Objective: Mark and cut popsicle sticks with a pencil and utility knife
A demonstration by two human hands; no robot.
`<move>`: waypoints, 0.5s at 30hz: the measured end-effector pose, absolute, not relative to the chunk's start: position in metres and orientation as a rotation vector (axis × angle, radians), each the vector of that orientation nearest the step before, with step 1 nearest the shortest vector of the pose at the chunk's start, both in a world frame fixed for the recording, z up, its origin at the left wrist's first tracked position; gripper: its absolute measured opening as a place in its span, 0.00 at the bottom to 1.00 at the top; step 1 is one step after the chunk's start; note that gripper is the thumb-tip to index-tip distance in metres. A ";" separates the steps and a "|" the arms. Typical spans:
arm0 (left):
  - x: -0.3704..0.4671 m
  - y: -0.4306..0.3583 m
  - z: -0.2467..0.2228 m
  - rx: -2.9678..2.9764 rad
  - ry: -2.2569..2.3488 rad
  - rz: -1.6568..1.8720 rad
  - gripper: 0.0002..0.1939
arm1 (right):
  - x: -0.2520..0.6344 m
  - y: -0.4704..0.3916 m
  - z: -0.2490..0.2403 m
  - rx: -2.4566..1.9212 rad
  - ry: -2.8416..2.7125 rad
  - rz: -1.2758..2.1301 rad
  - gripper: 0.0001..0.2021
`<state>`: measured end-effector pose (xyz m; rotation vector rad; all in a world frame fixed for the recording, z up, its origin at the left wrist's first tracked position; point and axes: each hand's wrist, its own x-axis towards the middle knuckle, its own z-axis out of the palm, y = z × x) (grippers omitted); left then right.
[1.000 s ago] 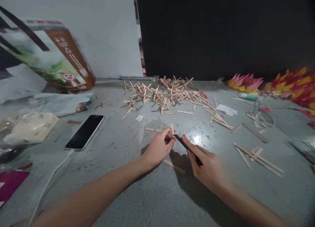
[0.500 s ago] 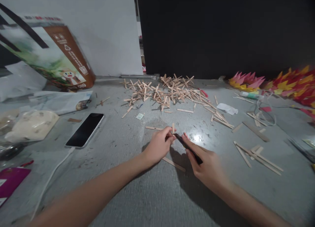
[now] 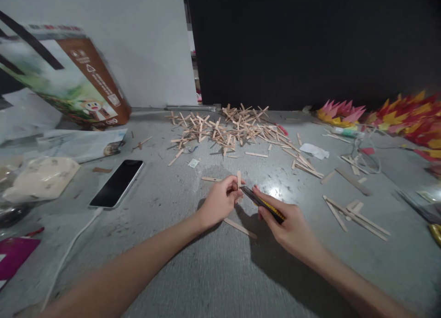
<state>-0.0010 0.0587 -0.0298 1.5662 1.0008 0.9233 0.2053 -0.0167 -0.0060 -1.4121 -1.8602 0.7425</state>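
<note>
Near the middle of the view, my left hand (image 3: 220,202) pinches a short wooden stick (image 3: 239,178) that stands upright between its fingertips. My right hand (image 3: 288,224) is closed around a black and yellow cutter knife (image 3: 268,208), and the knife's tip meets the lower part of the stick. One flat stick (image 3: 211,179) lies just behind my left hand, partly hidden by it. Another stick (image 3: 241,228) lies on the grey table (image 3: 193,281) below my hands.
A heap of crossed wooden sticks (image 3: 223,129) spreads across the back. Loose sticks (image 3: 356,214) lie at the right, near scissors (image 3: 434,233). On the left are a phone (image 3: 116,184) with a white cable (image 3: 72,249) and a paper bag (image 3: 93,79). Paper flowers (image 3: 341,113) stand back right.
The knife has turned slightly, so its yellow marking now shows. Both hands remain together at the stick. The whole view has shifted a little.
</note>
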 end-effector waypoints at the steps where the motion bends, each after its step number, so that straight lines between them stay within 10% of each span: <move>1: -0.001 0.059 -0.030 1.545 0.989 0.924 0.09 | 0.205 -0.016 -0.005 -1.417 -1.837 0.769 0.24; 15: 0.000 0.064 -0.034 1.423 0.939 0.892 0.10 | 0.205 -0.013 -0.003 -1.387 -1.404 1.382 0.30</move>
